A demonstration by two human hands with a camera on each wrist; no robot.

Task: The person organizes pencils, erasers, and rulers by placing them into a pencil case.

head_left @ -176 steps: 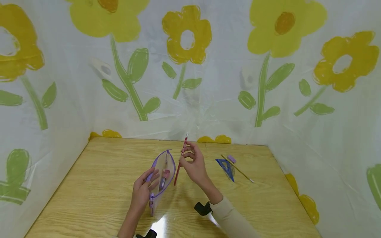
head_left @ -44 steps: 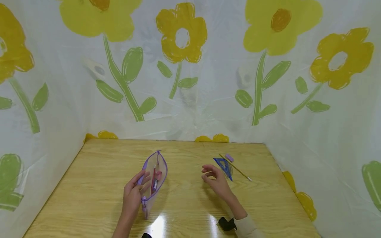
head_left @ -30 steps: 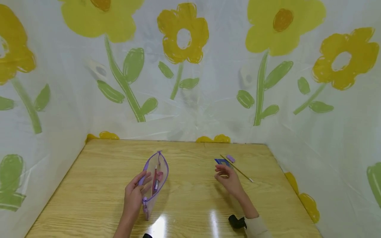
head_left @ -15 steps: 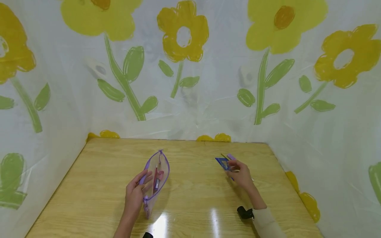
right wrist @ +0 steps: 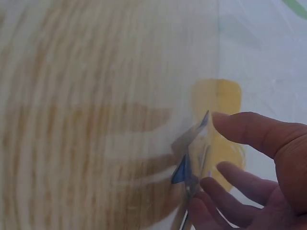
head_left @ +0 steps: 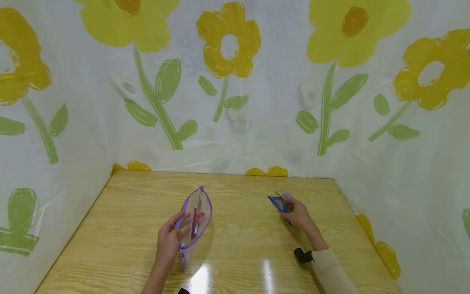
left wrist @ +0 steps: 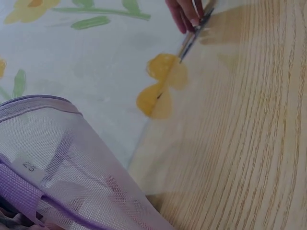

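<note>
My left hand (head_left: 168, 241) grips one side of a purple-trimmed mesh pencil case (head_left: 188, 254), holding its mouth apart. Inside it are a red pencil (head_left: 193, 220), a pink object (head_left: 200, 217) and a small purple-and-white object (head_left: 196, 230). On the right, my right hand (head_left: 302, 217) pinches a blue set square (head_left: 273, 200), its thumb on one side and fingers on the other. The right wrist view shows the set square (right wrist: 181, 172) tilted and partly blurred at the fingertips. The hand covers most of a yellow pencil (head_left: 279, 194) and part of a purple eraser (head_left: 287, 195).
A wooden table (head_left: 238, 245) carries everything. White cloth (head_left: 249, 134) printed with flowers walls it at the back and both sides.
Earlier my right hand held the red pencil, which now lies in the pencil case. Since then the right hand has moved right and come onto the set square. The left hand keeps its grip.
</note>
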